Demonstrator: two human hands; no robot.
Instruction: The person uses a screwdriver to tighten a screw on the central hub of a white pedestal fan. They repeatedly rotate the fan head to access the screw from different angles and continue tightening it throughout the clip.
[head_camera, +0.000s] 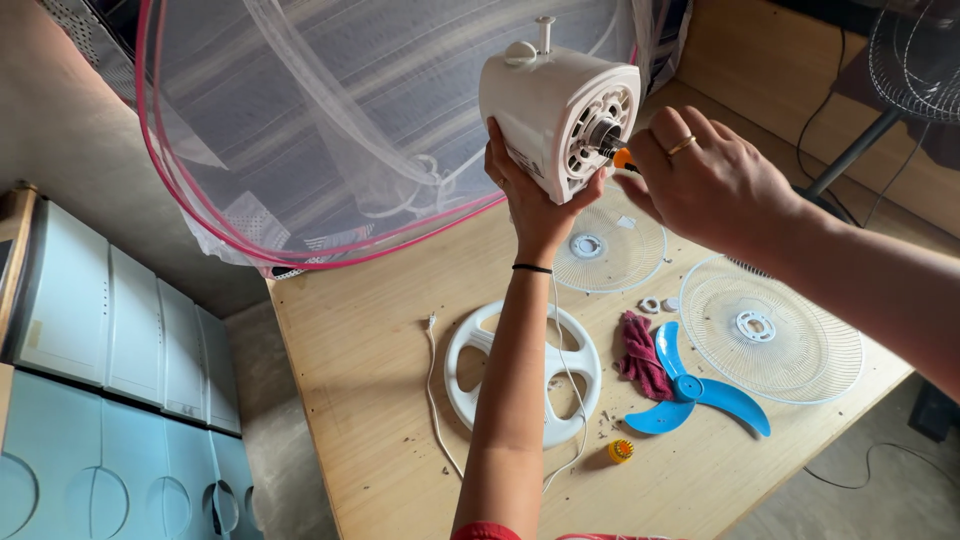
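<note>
My left hand (527, 195) grips a white fan motor housing (553, 105) from below and holds it up above the wooden table (370, 340). Its front face with the dark shaft points right. My right hand (705, 180), with a ring on one finger, is closed around a tool with an orange handle (622, 157) whose tip meets the shaft area. A thin white cord (434, 385) hangs from the housing down past my left arm onto the table.
On the table lie a round white fan base (478, 385), two white wire fan guards (612, 245) (772, 330), a blue fan blade (693, 392), a red rag (640, 358), small white rings (651, 304) and an orange cap (621, 451). A pink-rimmed net cover (330, 130) stands behind. Another fan (915, 60) is at top right.
</note>
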